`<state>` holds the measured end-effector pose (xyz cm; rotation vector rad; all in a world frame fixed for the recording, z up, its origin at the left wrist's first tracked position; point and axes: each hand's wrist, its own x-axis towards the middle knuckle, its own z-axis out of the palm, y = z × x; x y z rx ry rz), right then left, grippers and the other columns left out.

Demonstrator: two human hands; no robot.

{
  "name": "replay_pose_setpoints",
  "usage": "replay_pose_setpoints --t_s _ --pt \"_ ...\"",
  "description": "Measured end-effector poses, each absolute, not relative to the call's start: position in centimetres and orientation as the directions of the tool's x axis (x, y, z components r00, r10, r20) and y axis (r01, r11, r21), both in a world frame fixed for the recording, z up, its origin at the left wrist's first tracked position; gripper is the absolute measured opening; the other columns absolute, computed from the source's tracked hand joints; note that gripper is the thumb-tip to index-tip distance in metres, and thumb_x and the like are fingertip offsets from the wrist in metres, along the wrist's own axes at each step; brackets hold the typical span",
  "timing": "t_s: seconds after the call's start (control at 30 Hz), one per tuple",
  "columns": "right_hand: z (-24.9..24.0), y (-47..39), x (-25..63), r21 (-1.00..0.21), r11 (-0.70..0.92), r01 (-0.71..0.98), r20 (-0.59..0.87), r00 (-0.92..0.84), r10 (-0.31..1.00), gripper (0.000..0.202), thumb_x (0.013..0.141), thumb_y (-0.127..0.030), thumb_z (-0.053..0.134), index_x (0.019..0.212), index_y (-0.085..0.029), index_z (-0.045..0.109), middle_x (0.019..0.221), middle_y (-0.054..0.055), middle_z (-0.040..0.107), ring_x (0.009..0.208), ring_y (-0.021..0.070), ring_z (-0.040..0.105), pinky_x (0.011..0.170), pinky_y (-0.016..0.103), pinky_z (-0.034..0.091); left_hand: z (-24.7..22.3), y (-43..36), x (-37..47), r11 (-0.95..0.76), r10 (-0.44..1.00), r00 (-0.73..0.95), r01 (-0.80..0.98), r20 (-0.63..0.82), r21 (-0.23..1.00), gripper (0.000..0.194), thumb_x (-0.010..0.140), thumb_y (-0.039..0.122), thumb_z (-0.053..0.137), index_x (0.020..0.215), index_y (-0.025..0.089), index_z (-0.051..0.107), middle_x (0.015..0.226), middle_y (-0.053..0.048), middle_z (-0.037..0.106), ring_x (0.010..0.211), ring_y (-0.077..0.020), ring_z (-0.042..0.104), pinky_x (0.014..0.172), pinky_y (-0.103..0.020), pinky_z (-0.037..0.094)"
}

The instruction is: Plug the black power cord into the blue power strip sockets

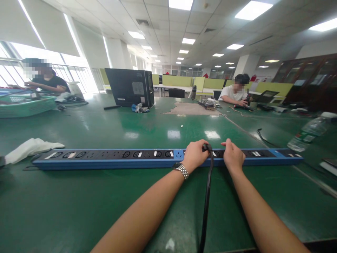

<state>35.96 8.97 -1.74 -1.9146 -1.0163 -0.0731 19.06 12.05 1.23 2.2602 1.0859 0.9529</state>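
A long blue-and-black power strip lies across the green table, its row of sockets facing up. My left hand, with a metal-band watch on the wrist, grips a black plug at the strip, right of its blue socket. Whether the plug is fully seated is hidden. From it a thick black cord hangs toward me. Just to the right, my right hand is closed over the strip, thumb against the curled fingers; anything inside them is hidden.
What looks like a white-gloved hand rests by the strip's left end. A plastic bottle lies at right. Behind stand a black computer case, gloves and a green basket. Two people sit farther back.
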Motion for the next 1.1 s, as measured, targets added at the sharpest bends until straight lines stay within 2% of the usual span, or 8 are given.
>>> replay_pose_setpoints --t_s 0.13,0.27,0.4,0.77,0.87,1.1 --pt "-1.7 9.0 35.9 -0.713 -0.218 0.666 0.43 0.661 0.615 0.058 0.093 -0.053 0.025 0.088 -0.021 0.073 0.094 0.009 0.072 0.098 0.0261 0.059 0.095 0.041 0.032 1.4 11.9 19.4 -0.586 0.81 0.423 0.542 0.406 0.603 0.024 0.076 0.024 0.065 0.1 0.022 0.072 0.087 -0.006 0.075 0.085 -0.0238 0.07 0.08 -0.035 0.054" --pt "-1.6 9.0 36.0 -0.731 -0.204 0.652 0.421 0.665 0.617 0.059 0.092 -0.054 0.025 0.088 -0.021 0.073 0.095 0.01 0.072 0.098 0.027 0.058 0.095 0.042 0.032 1.3 12.2 19.3 -0.499 0.864 0.365 0.529 0.347 0.687 0.025 0.076 0.029 0.068 0.099 0.021 0.072 0.086 -0.007 0.075 0.082 -0.0234 0.07 0.077 -0.034 0.054" --pt "-1.6 8.9 35.9 -0.727 -0.187 0.66 0.436 0.655 0.617 0.058 0.092 -0.054 0.025 0.088 -0.021 0.073 0.097 0.01 0.072 0.098 0.0265 0.059 0.094 0.041 0.032 1.1 12.9 19.0 -0.488 0.859 0.41 0.47 0.308 0.735 0.026 0.077 0.03 0.069 0.101 0.02 0.071 0.086 -0.005 0.076 0.082 -0.0206 0.07 0.075 -0.029 0.054" --pt "-1.7 9.0 36.0 -0.722 -0.196 0.663 0.433 0.655 0.62 0.059 0.092 -0.055 0.025 0.088 -0.022 0.073 0.094 0.009 0.072 0.097 0.0264 0.058 0.095 0.041 0.031 0.3 12.2 19.2 -0.579 0.803 0.458 0.447 0.381 0.682 0.029 0.078 0.025 0.067 0.107 0.024 0.069 0.093 -0.004 0.075 0.088 -0.0202 0.07 0.082 -0.031 0.053" --pt "-1.7 9.0 36.0 -0.722 -0.205 0.661 0.425 0.657 0.623 0.058 0.092 -0.055 0.026 0.088 -0.022 0.073 0.094 0.009 0.072 0.097 0.0269 0.059 0.094 0.041 0.031 0.2 12.1 19.2 -0.63 0.769 0.476 0.452 0.426 0.631 0.03 0.077 0.023 0.064 0.107 0.025 0.069 0.09 -0.004 0.075 0.086 -0.02 0.069 0.081 -0.03 0.053" --pt "-1.7 9.1 36.0 -0.714 -0.223 0.664 0.409 0.653 0.637 0.058 0.092 -0.055 0.026 0.09 -0.021 0.074 0.095 0.01 0.072 0.096 0.0272 0.059 0.093 0.042 0.032 0.5 12.2 19.3 -0.629 0.768 0.49 0.46 0.412 0.627 0.027 0.076 0.023 0.065 0.103 0.025 0.069 0.086 -0.002 0.075 0.081 -0.0194 0.069 0.075 -0.029 0.053"
